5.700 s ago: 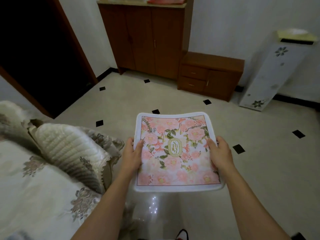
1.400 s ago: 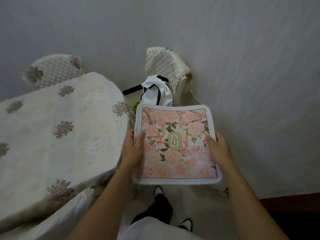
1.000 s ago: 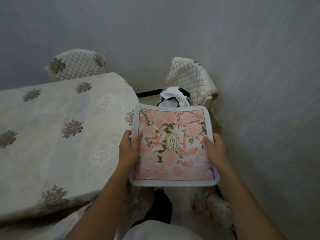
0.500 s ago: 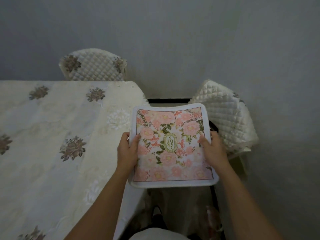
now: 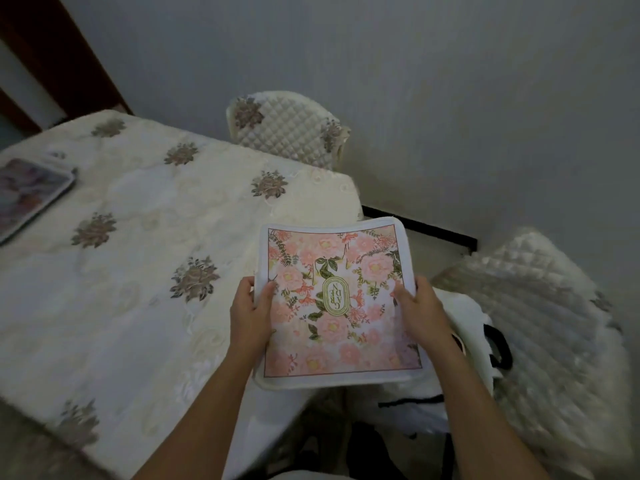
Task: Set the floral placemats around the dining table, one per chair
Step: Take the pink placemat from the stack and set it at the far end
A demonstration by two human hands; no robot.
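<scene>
I hold a pink floral placemat point(image 5: 337, 303) flat and face up, my left hand point(image 5: 251, 315) clamped on its left edge and my right hand point(image 5: 420, 315) on its right edge, thumbs on top and fingers beneath. Gripping both sides keeps the soft mat level and square, which I judge makes it easy to lower in one piece. It hangs in the air over the near right corner of the dining table point(image 5: 138, 271), not yet touching it.

The table wears a cream quilted cloth with embroidered brown flowers. At its far left edge lies what looks like another placemat point(image 5: 29, 194), though it is blurred. One quilt-covered chair point(image 5: 287, 131) stands at the far side, against a plain pale wall point(image 5: 450, 98). A second chair point(image 5: 540, 323) sits just right of me, with a white bag point(image 5: 467, 341) with black straps on its seat.
</scene>
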